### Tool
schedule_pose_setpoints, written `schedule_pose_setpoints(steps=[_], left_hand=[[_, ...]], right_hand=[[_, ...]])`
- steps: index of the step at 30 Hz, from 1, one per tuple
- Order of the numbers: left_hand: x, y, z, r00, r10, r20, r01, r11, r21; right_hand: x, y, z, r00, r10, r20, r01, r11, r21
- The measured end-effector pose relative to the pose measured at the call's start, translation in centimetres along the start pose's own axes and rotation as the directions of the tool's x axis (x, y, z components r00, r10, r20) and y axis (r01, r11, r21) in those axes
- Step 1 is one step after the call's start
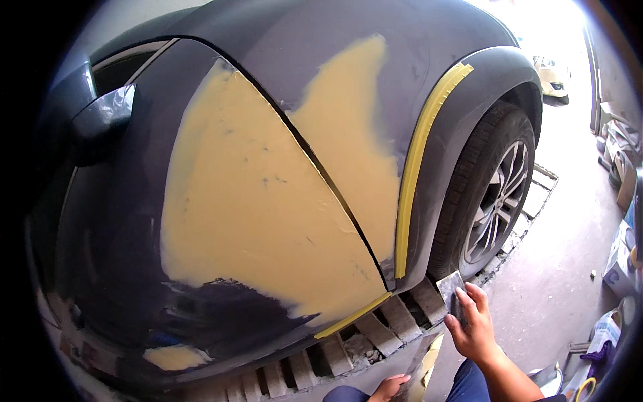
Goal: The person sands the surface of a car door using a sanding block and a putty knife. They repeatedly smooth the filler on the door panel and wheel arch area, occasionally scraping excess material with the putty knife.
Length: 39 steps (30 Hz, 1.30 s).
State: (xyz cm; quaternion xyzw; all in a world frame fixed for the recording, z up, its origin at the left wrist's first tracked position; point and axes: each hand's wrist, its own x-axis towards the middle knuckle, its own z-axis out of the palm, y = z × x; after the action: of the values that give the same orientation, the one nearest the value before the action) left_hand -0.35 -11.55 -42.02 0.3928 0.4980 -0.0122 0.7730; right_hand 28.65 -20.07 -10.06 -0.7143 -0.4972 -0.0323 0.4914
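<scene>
My right hand is closed on a flat grey putty scraper, its blade pointing up beside the front tyre and clear of the bodywork. At the lower edge my left hand grips a flat putty board, partly cut off by the frame, with yellow putty along it. Before me stands a dark car. Its door carries a broad patch of yellow filler, with a few small dark pits. Across the dark seam, more filler covers the fender.
Yellow masking tape follows the wheel arch, and another strip lies along the sill. The wheel stands over a slatted floor grating. Boxes, bags and a tape roll line the right side. A mirror juts out left.
</scene>
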Motion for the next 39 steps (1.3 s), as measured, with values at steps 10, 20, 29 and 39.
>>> schedule_pose_setpoints(steps=[10,20,29,39], left_hand=[[-0.8,1.5,-1.0,0.997,-0.062,0.048,0.069,0.984,-0.163],[-14.9,12.2,9.2,0.997,-0.064,0.044,0.069,0.993,-0.100],[-31.5,30.0,25.8,0.930,-0.114,0.349,0.093,0.993,0.077],[-38.6,48.0,44.3,0.786,0.164,0.596,-0.364,0.902,0.231]], right_hand=[[-2.8,1.5,-1.2,0.995,0.092,0.041,-0.091,0.996,-0.012],[-7.9,-2.1,-15.1,0.786,0.611,0.096,-0.605,0.792,-0.082],[-8.9,-14.4,-33.4,0.574,0.818,-0.041,-0.819,0.574,-0.010],[-4.7,-15.7,-47.5,0.419,0.870,-0.259,-0.896,0.442,0.035]])
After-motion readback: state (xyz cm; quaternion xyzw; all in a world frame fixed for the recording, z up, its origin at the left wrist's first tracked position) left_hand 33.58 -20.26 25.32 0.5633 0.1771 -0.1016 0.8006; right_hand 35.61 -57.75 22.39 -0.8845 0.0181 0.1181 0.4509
